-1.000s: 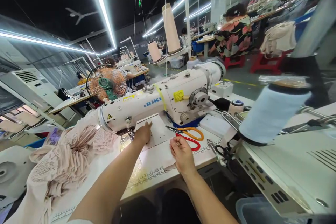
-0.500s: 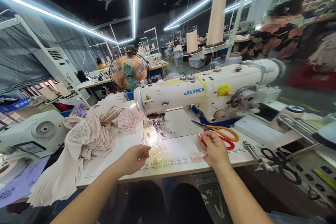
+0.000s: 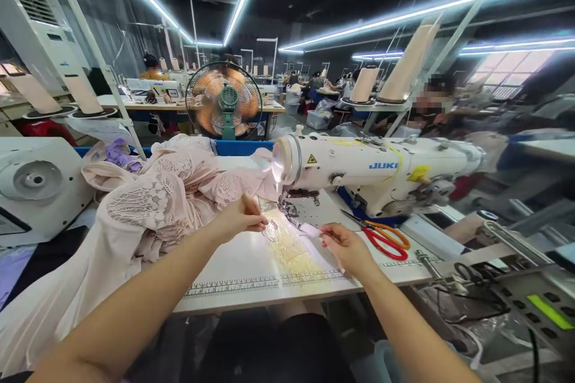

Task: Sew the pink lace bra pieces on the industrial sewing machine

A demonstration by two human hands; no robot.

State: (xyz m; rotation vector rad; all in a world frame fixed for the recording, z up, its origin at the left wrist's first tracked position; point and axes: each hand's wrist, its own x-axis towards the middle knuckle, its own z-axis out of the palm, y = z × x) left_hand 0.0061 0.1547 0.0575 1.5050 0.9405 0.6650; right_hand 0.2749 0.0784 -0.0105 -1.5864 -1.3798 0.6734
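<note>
My right hand (image 3: 345,246) pinches a small pale strip (image 3: 311,230) between thumb and fingertips, its far end close to the presser foot of the white JUKI sewing machine (image 3: 345,161). Left of the needle area, my left hand (image 3: 239,216) is closed in a pinch; what its fingertips hold, if anything, is too small to make out. Under and between the hands lies a shiny yellowish taped patch (image 3: 294,254) on the machine table (image 3: 233,263). Beside my left forearm, pale pink lace garments (image 3: 148,197) are heaped. Scissors with red and orange handles (image 3: 386,242) rest right of my right hand.
A printed ruler (image 3: 229,286) runs along the table's front edge. A fan (image 3: 228,99) stands behind the machine. At the left is another machine's white housing (image 3: 38,182). Thread cones (image 3: 408,66) stand behind at the right. Other people work in the background.
The head view has turned and shifted. My right hand has brought the pale strip left and forward to the presser foot. My left hand has moved forward, still pinched.
</note>
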